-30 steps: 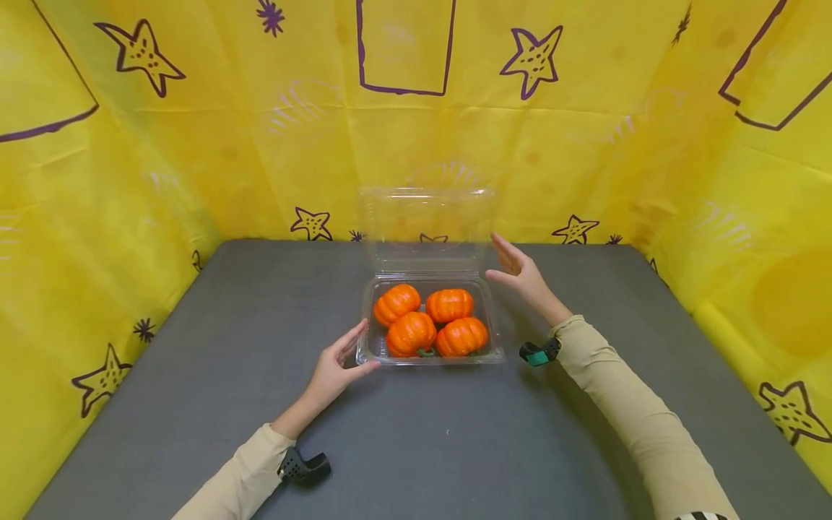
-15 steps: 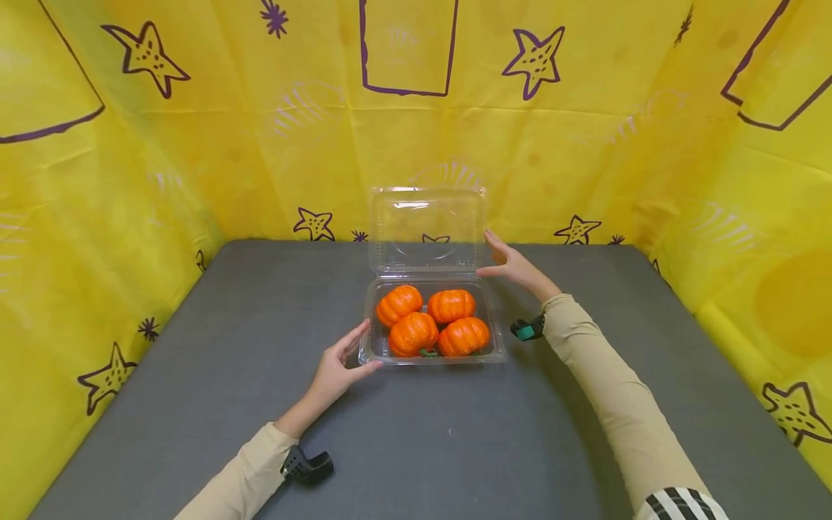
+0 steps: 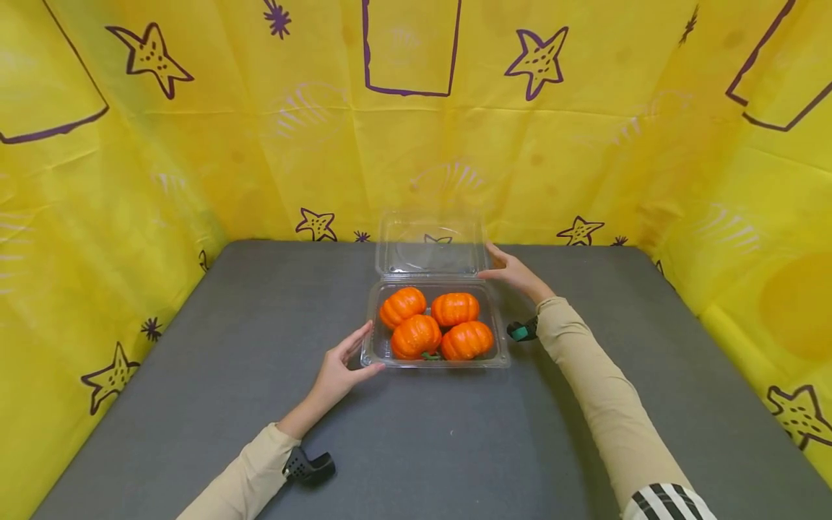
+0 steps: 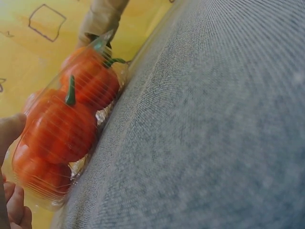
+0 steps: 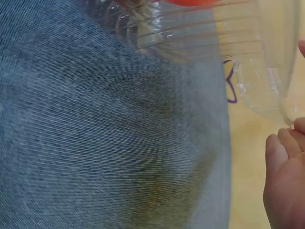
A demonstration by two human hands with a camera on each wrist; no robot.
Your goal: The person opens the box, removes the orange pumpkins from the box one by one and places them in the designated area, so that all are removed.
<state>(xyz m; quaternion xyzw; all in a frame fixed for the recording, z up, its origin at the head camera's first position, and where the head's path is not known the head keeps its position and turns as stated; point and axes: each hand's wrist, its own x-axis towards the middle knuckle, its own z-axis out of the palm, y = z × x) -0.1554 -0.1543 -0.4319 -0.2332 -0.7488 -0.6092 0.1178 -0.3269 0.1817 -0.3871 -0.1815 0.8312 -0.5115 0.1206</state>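
A clear plastic clamshell container (image 3: 438,363) stands on the table with its hinged lid (image 3: 429,256) raised and leaning back. Several small orange pumpkins (image 3: 416,337) with green stems sit inside its base. My left hand (image 3: 334,375) holds the container's front left corner, thumb at the front and fingers along the left side. In the left wrist view, the left thumb (image 4: 12,129) lies against the clear wall. My right hand (image 3: 516,274) is at the lid's right edge near the hinge, fingers extended. In the right wrist view, its fingertips (image 5: 286,138) meet the lid's rim.
The table has a dark grey cloth top (image 3: 448,448). Yellow fabric (image 3: 416,144) with purple-outlined stars hangs behind it and on both sides. A dark strap (image 3: 308,466) sits on the left wrist and another strap (image 3: 522,330) on the right.
My right hand has moved left to the lid's edge. The lid has tilted farther back, its top edge now lower in view. My left hand stays at the container's corner.
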